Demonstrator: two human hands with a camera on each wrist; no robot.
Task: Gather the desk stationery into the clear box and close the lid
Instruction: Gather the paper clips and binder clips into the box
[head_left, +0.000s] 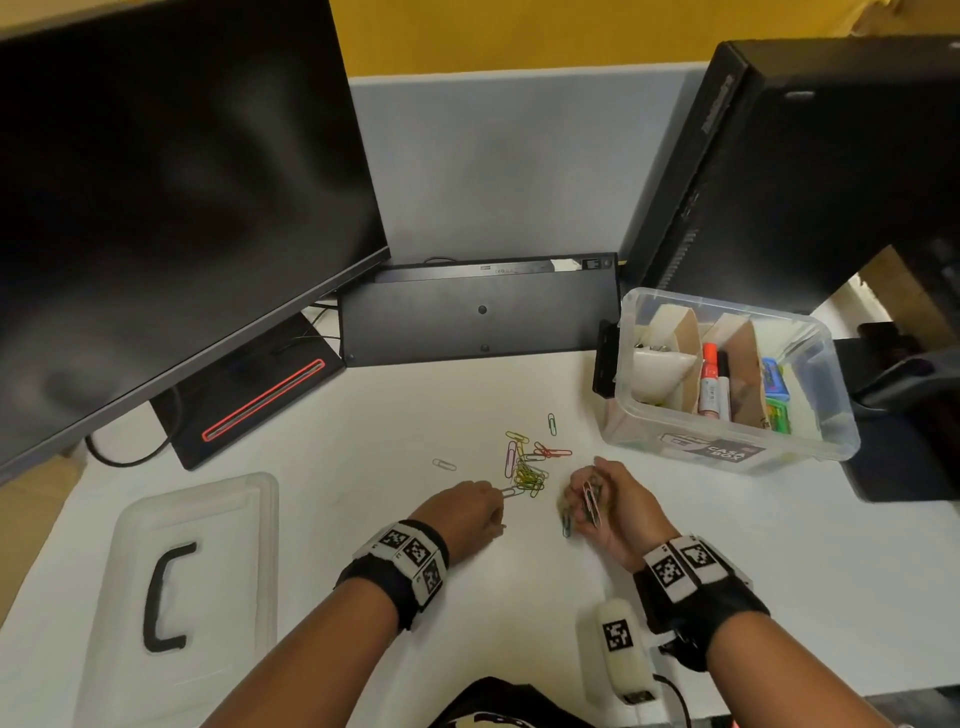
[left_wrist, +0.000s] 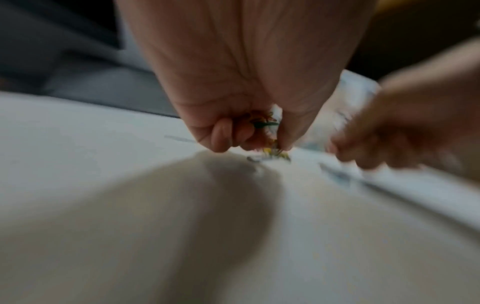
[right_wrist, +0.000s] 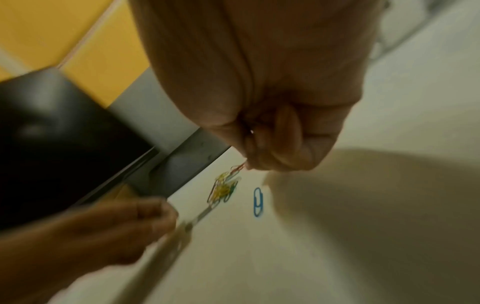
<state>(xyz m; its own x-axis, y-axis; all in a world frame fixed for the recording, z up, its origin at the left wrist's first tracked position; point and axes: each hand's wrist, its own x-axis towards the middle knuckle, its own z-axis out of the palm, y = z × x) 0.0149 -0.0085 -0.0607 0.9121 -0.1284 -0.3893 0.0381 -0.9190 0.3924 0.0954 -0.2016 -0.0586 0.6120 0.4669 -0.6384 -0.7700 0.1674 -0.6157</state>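
While our left hand (head_left: 470, 512) pinches a pale paper clip at the near-left edge of the loose heap of coloured wire paper clips (head_left: 527, 470), our right hand (head_left: 608, 501) is cupped, fingers curled around a small bundle of clips already collected, a pink one (head_left: 589, 501) standing up in the palm. From the left hand's pinch the heap lies at about two o'clock, just beyond the fingertips; from the right hand it lies at about ten o'clock, so it sits between the two hands and the left is the nearer. The clips point every way, so no single long axis governs the pick. A lone pale clip (head_left: 444, 464) lies at eleven o'clock of the left hand, a green one (head_left: 552, 424) at the far side of the heap, and a blue one (right_wrist: 257, 202) lies on the desk just beside the right hand. The clear plastic box (head_left: 831, 395), open, with cardboard dividers, markers and erasers inside, stands at two o'clock of the right hand, so we judge that hand the natural carrier. Its translucent lid with a black handle (head_left: 171, 587) lies flat at eight o'clock of the left hand, well apart from the box. All of it rests on a white desk (head_left: 363, 426), with a dark monitor (head_left: 156, 208) at ten o'clock, an upturned black keyboard (head_left: 478, 312) at twelve, and a black computer tower (head_left: 779, 156) behind the box.
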